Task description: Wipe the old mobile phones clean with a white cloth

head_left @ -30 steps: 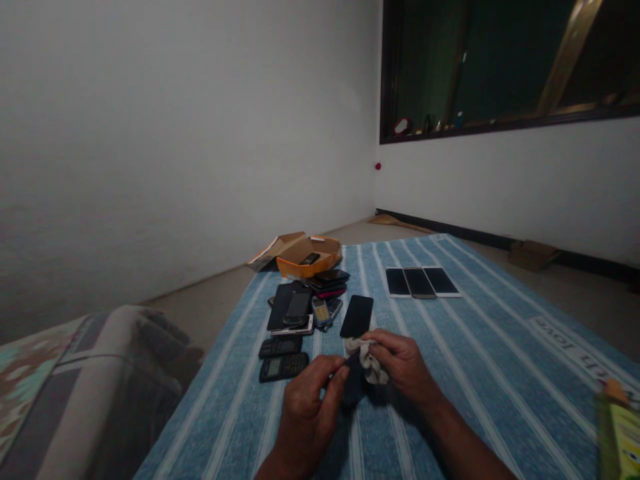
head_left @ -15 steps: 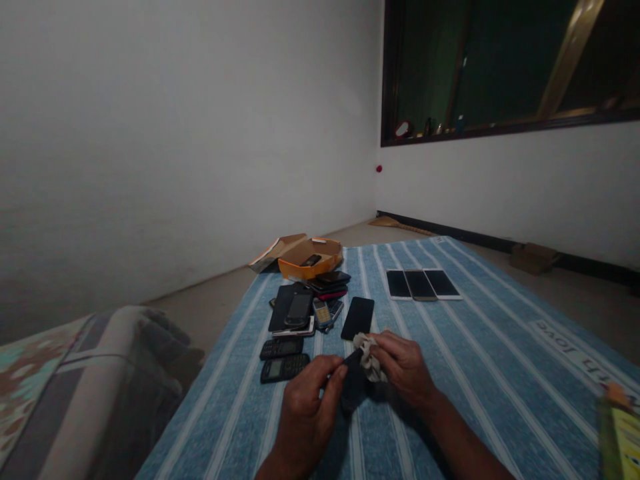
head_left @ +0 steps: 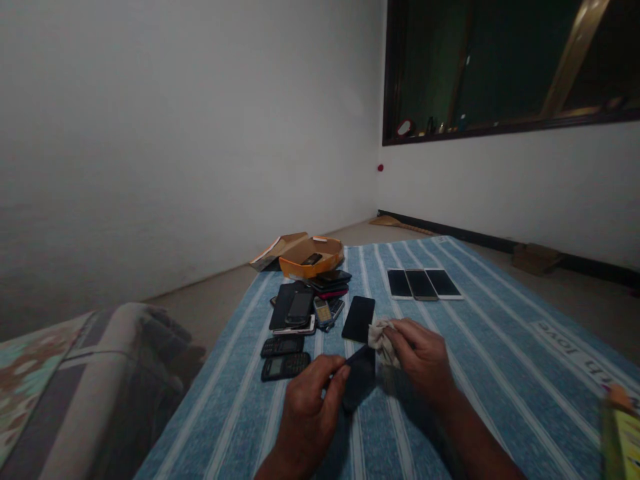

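Note:
My left hand [head_left: 315, 400] pinches a dark smartphone [head_left: 360, 379] by its left edge, holding it tilted above the striped cloth. In my right hand [head_left: 423, 357] is a crumpled pale rag [head_left: 385, 341], gripped between thumb and fingers at the phone's upper right side. Just beyond them a black smartphone [head_left: 359, 319] lies flat. Left of it are a small keypad phone [head_left: 323, 311], a dark phone [head_left: 299, 307] on a stack, and two black keypad phones [head_left: 285, 367], [head_left: 283, 345] close to my left hand.
An open orange box [head_left: 313, 257] with a phone inside stands at the back. Three phones [head_left: 424, 285] lie side by side at the right on the blue striped cloth [head_left: 480, 387]. A yellow object [head_left: 625, 433] is at the right edge, a folded blanket [head_left: 115, 380] at left.
My right hand with the rag has moved right, off the phone's face, and more of the dark screen shows. My left hand still holds the phone in nearly the same place.

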Action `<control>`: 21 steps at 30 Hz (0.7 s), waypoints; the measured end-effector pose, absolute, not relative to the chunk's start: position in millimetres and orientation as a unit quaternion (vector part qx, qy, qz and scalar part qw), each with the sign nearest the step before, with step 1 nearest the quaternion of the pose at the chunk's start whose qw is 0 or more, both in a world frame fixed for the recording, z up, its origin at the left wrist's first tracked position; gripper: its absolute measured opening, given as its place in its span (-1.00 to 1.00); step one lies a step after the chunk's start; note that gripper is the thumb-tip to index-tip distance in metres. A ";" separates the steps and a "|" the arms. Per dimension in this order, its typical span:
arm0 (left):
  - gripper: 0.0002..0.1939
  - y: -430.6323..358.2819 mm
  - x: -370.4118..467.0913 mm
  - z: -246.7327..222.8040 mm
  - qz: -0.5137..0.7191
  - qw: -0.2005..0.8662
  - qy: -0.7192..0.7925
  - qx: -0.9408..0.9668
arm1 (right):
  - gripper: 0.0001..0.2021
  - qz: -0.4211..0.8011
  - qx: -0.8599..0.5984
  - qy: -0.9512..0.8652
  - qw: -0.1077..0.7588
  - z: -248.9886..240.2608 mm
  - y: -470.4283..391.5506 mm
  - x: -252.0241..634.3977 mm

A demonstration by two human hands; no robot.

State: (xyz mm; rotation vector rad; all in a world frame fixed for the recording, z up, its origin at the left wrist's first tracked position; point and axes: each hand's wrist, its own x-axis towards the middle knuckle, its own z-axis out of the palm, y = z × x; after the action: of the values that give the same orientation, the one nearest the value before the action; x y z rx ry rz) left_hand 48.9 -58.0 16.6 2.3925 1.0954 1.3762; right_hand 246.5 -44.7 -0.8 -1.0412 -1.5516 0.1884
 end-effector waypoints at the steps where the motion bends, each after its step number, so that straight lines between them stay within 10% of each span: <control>1: -0.86 -58.4 49.4 16.6 0.462 0.088 0.369 0.802 | -0.82 0.053 -0.439 -0.671 0.595 3.8 -47.9 240.7; 10: -0.83 -58.5 50.6 17.7 0.471 0.082 0.372 0.796 | -0.73 -0.064 -0.398 -0.766 0.501 1.7 -50.8 201.0; 21: -0.83 -59.0 51.1 17.5 0.459 0.097 0.371 0.801 | -0.68 0.233 -0.456 -0.577 0.637 -18.6 -37.7 210.4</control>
State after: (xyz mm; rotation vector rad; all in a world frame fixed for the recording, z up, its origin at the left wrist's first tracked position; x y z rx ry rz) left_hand 51.1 -59.0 17.5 2.3721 1.0986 1.3601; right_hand 210.4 -37.7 -18.6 -1.0419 -1.3167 0.5313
